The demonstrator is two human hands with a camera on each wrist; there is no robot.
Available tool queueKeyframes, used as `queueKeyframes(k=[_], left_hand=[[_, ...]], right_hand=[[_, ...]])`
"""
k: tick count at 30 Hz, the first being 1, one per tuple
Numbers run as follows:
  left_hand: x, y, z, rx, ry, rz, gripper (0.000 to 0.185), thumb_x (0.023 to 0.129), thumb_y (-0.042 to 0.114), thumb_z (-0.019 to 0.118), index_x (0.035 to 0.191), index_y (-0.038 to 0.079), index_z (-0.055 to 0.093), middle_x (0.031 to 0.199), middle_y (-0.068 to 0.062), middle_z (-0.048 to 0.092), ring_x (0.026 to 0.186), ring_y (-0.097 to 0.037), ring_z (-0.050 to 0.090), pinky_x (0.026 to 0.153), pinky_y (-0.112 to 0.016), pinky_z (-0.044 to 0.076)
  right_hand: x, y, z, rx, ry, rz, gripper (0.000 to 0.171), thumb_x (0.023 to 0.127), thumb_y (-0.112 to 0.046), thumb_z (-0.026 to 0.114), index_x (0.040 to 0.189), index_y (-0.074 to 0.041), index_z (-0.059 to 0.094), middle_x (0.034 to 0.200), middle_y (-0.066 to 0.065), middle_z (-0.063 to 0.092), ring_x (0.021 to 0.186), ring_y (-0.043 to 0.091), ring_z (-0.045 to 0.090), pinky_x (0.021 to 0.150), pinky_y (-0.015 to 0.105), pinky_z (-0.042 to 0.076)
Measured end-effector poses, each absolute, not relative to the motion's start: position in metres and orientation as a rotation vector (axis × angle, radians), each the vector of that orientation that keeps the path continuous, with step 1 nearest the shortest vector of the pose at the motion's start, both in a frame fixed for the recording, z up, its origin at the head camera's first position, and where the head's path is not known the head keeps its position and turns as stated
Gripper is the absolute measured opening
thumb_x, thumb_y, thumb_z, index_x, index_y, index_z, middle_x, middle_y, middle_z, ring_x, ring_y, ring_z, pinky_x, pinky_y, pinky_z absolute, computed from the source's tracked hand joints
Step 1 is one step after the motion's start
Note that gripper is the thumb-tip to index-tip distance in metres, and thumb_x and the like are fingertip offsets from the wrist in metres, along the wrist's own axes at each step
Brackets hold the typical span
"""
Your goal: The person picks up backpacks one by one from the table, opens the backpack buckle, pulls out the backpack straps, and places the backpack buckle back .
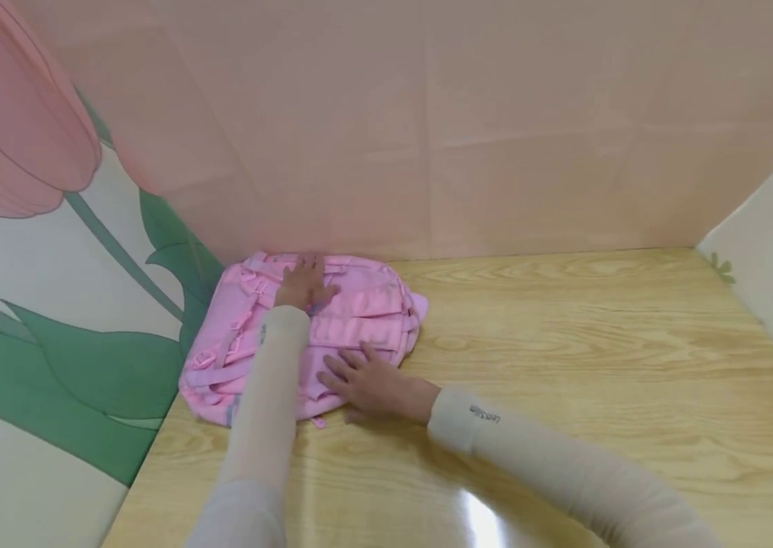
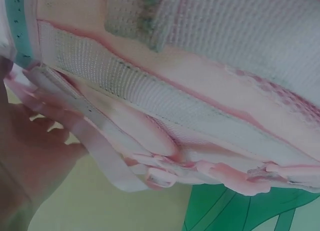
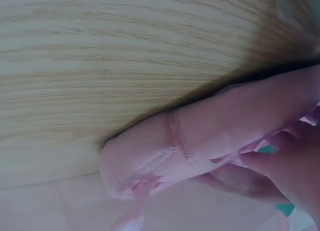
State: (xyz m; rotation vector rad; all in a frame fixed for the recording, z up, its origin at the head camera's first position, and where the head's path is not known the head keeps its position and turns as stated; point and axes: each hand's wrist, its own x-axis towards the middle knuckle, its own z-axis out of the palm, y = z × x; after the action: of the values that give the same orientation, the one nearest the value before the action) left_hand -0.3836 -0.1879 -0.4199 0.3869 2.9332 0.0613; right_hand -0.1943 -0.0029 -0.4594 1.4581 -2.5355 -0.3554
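A pale wooden table [image 1: 564, 342] fills the corner, boxed in by a plain pink backdrop [image 1: 427, 114] behind and a panel painted with a big tulip [image 1: 17, 114] and green leaves on the left. Pushed into that far left corner lies a pink backpack [image 1: 366, 304], flat on the table, its straps [image 1: 222, 354] and webbing facing up and one edge against the leafy panel. Both of the person's arms, in beige sleeves [image 1: 270, 396], reach out to it. The left hand [image 1: 304, 283] rests on the upper part of the pack near the backdrop, fingers spread flat over the fabric. The right hand [image 1: 369, 384] lies flat on the pack's near edge, fingers stretched out and pressing down, its heel on the table. The two hands sit apart, neither one gripping anything.
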Motion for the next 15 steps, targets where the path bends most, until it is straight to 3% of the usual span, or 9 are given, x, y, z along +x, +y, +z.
queueKeyframes(k=[5, 12, 15], left_hand=[[-0.3855, -0.1876, -0.4177, 0.406, 2.911, 0.078, 0.091, 0.099, 0.053, 0.051, 0.158, 0.001, 0.006, 0.165, -0.023, 0.007, 0.151, -0.042, 0.007, 0.121, -0.066, 0.016], [-0.379, -0.1807, -0.4157, 0.358, 2.879, 0.021, 0.084, 0.1, 0.053, 0.049, 0.158, 0.003, 0.015, 0.165, -0.02, 0.015, 0.151, -0.041, 0.012, 0.121, -0.063, 0.018], [-0.3784, -0.179, -0.4138, 0.354, 2.89, 0.006, 0.083, 0.099, 0.053, 0.05, 0.158, 0.002, 0.018, 0.164, -0.021, 0.017, 0.15, -0.042, 0.015, 0.12, -0.064, 0.02]], right_hand=[[-0.1973, -0.0038, -0.4649, 1.404, -2.436, -0.422, 0.063, 0.099, -0.052, 0.051, 0.154, -0.023, 0.038, 0.155, 0.003, 0.042, 0.138, 0.029, 0.046, 0.11, 0.055, 0.044], [-0.1983, -0.0041, -0.4661, 1.383, -2.336, -0.486, 0.045, 0.103, -0.023, 0.046, 0.149, -0.024, 0.045, 0.145, 0.0, 0.051, 0.126, 0.025, 0.054, 0.099, 0.046, 0.053], [-0.1996, -0.0021, -0.4663, 1.388, -2.316, -0.426, 0.041, 0.103, -0.02, 0.046, 0.143, -0.023, 0.05, 0.14, -0.001, 0.054, 0.121, 0.024, 0.055, 0.097, 0.046, 0.053]])
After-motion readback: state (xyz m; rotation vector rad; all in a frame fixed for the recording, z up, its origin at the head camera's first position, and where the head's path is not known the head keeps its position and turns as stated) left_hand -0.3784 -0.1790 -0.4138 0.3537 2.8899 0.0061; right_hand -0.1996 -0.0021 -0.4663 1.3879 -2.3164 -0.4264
